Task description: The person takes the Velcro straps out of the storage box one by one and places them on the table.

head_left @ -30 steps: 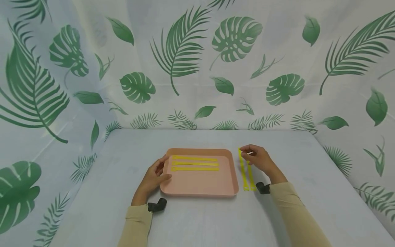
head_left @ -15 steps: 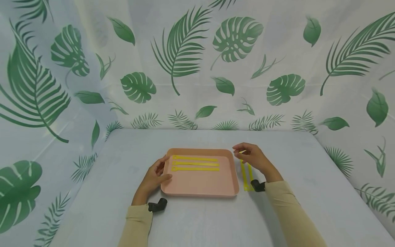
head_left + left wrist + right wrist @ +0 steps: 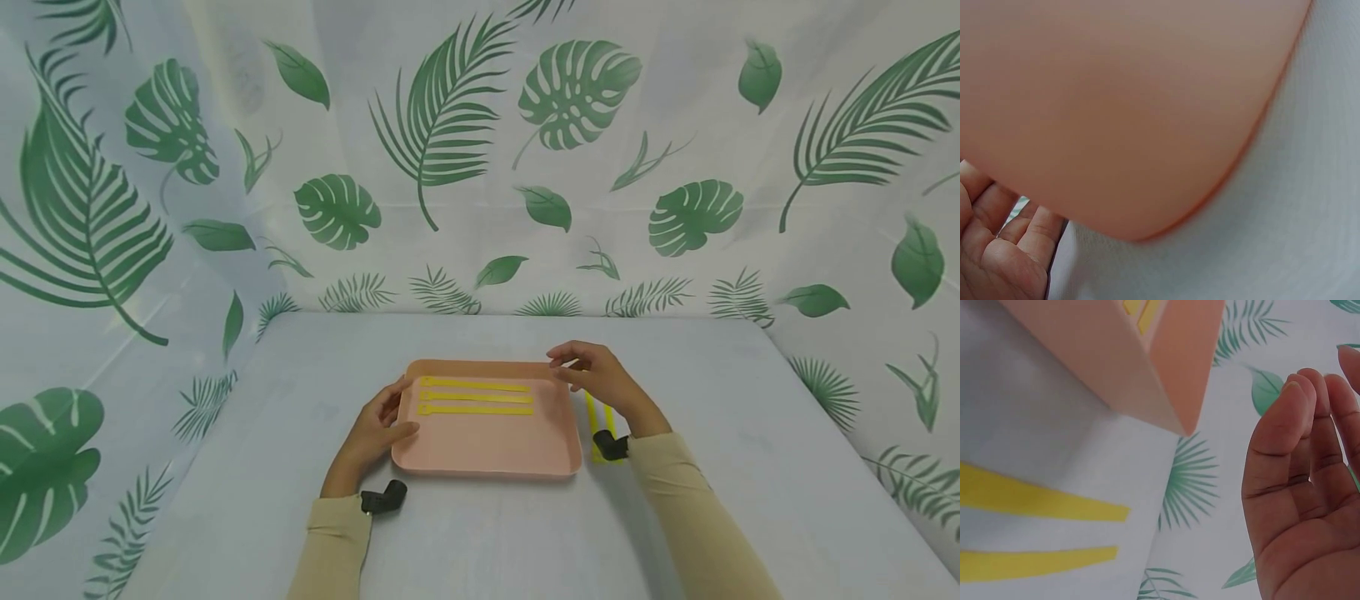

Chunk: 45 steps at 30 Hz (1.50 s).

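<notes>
A shallow pink tray [image 3: 487,446] lies on the table with three yellow cable straps [image 3: 476,398] side by side in its far half, their wider heads to the left. My left hand [image 3: 371,433] grips the tray's left rim, thumb over the edge and fingers along the outside; part of that hand [image 3: 1007,250] shows past the tray wall in the left wrist view. Above the tray's far right corner hovers my right hand [image 3: 596,375], fingers loosely bent and holding nothing. Two more yellow straps [image 3: 1041,500] lie on the table right of the tray, partly hidden by the right wrist in the head view.
A white cloth covers the table [image 3: 480,533]. Behind and at both sides hangs a white curtain [image 3: 480,183] printed with green leaves. Each wrist wears a small black camera mount [image 3: 384,497].
My right hand has moved left from over the loose straps to the tray's far right corner. The left hand, the tray and the straps have stayed in place.
</notes>
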Each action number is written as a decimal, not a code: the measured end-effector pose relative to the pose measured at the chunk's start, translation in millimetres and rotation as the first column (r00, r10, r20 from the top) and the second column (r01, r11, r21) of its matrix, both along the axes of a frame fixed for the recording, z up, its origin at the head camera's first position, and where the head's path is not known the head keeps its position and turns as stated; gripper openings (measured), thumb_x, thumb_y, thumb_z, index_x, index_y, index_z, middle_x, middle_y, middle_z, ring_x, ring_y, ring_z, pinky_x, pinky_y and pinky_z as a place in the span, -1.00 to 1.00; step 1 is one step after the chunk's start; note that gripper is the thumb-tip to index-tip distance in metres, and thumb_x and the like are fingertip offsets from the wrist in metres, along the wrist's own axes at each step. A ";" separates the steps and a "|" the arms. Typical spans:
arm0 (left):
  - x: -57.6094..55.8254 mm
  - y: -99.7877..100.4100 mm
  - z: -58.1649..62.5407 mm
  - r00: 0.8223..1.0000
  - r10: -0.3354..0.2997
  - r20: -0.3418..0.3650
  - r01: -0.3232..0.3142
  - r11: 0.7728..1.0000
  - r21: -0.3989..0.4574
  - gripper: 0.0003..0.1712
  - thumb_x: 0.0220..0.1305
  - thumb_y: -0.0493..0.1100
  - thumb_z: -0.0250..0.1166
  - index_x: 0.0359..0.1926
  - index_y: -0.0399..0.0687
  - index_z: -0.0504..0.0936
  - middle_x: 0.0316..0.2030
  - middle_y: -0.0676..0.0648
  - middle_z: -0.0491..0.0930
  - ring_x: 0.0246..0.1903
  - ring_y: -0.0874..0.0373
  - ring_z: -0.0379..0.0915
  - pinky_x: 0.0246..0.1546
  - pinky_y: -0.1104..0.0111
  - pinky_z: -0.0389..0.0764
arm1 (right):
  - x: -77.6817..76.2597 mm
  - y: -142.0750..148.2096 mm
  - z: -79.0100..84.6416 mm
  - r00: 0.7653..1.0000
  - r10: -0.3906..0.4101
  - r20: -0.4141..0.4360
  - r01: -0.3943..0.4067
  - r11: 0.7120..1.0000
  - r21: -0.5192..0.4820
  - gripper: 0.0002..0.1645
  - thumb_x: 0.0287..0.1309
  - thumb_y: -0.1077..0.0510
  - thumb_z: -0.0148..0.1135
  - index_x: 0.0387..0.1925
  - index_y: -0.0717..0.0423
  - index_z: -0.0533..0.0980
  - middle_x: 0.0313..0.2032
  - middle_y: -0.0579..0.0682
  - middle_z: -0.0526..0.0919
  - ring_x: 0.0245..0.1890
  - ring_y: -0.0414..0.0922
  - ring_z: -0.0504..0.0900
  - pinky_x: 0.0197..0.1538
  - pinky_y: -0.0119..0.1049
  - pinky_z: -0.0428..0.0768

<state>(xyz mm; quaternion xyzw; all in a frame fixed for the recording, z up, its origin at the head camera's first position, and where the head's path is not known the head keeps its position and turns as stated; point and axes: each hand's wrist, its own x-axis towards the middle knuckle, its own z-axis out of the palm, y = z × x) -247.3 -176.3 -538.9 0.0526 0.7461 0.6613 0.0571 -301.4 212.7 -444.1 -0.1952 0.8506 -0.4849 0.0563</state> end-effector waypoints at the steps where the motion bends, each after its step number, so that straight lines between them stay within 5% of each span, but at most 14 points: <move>1: 0.1 0.0 0.0 1.000 0.000 -0.001 0.000 1.000 0.003 -0.02 0.22 -0.46 0.45 0.63 -0.30 0.27 0.68 -0.31 0.07 0.64 -0.25 0.05 0.63 0.09 0.16 | -0.6 -1.4 -0.2 1.000 0.005 0.000 -0.005 1.000 -0.001 -0.67 0.46 0.36 0.30 0.16 0.47 0.59 0.02 0.39 0.72 -0.10 0.35 0.72 -0.20 -0.31 0.77; 13: -0.9 -1.2 -1.7 0.999 -0.020 -0.033 0.021 0.999 0.027 -0.05 0.23 -0.49 0.45 0.60 -0.41 0.26 0.68 -0.36 0.02 0.64 -0.30 0.03 0.64 0.08 0.14 | -7.9 -19.0 0.8 0.998 0.058 0.040 -0.057 0.998 -0.020 -0.67 0.47 0.37 0.25 0.17 0.48 0.59 0.09 0.48 0.68 -0.07 0.17 0.76 -0.05 -0.05 0.82; 20: -2.1 -2.2 -3.8 0.999 -0.024 -0.045 0.025 0.999 0.024 -0.05 0.23 -0.51 0.44 0.60 -0.42 0.25 0.68 -0.38 0.02 0.64 -0.31 0.03 0.63 0.07 0.14 | -11.1 -34.2 -3.2 0.993 0.098 0.070 -0.095 0.995 -0.041 -0.64 0.46 0.40 0.25 0.18 0.54 0.56 0.14 0.45 0.67 -0.05 0.06 0.75 -0.01 -0.29 0.78; 26: -2.6 -2.6 -4.0 0.999 -0.020 -0.042 0.021 1.000 0.018 -0.05 0.24 -0.49 0.44 0.60 -0.41 0.26 0.67 -0.39 0.04 0.63 -0.30 0.04 0.62 0.08 0.16 | -11.8 -46.8 -6.1 0.985 0.130 0.110 -0.123 0.990 -0.068 -0.63 0.42 0.40 0.28 0.16 0.57 0.55 0.13 0.45 0.66 -0.04 0.10 0.75 0.05 -0.22 0.78; 36: -3.6 -2.7 -2.1 0.998 -0.031 -0.056 0.032 0.999 0.016 -0.05 0.25 -0.52 0.44 0.60 -0.42 0.25 0.66 -0.41 0.04 0.63 -0.31 0.04 0.62 0.08 0.16 | -18.9 -60.6 -24.6 0.981 0.138 0.135 -0.133 0.990 -0.051 -0.67 0.37 0.43 0.33 0.11 0.51 0.61 0.06 0.38 0.72 -0.12 -0.08 0.71 -0.07 -0.41 0.69; 41: -3.4 -2.9 -2.4 0.998 -0.028 -0.051 0.029 0.999 0.022 -0.05 0.24 -0.52 0.44 0.60 -0.41 0.25 0.67 -0.39 0.03 0.63 -0.30 0.04 0.62 0.09 0.17 | -19.1 -67.9 -31.1 0.974 0.102 0.202 -0.096 0.995 -0.042 -0.69 0.35 0.42 0.34 0.10 0.44 0.64 0.07 0.36 0.73 -0.13 -0.10 0.69 -0.07 -0.39 0.69; 45: -3.1 -3.0 -2.5 0.998 -0.028 -0.049 0.029 0.999 0.035 -0.05 0.24 -0.52 0.44 0.61 -0.42 0.24 0.68 -0.38 0.02 0.64 -0.30 0.03 0.62 0.10 0.17 | -16.7 -73.6 -32.9 0.975 0.041 0.221 -0.048 0.999 0.026 -0.71 0.34 0.36 0.39 0.08 0.27 0.71 0.05 0.16 0.79 -0.09 -0.12 0.69 -0.02 -0.37 0.66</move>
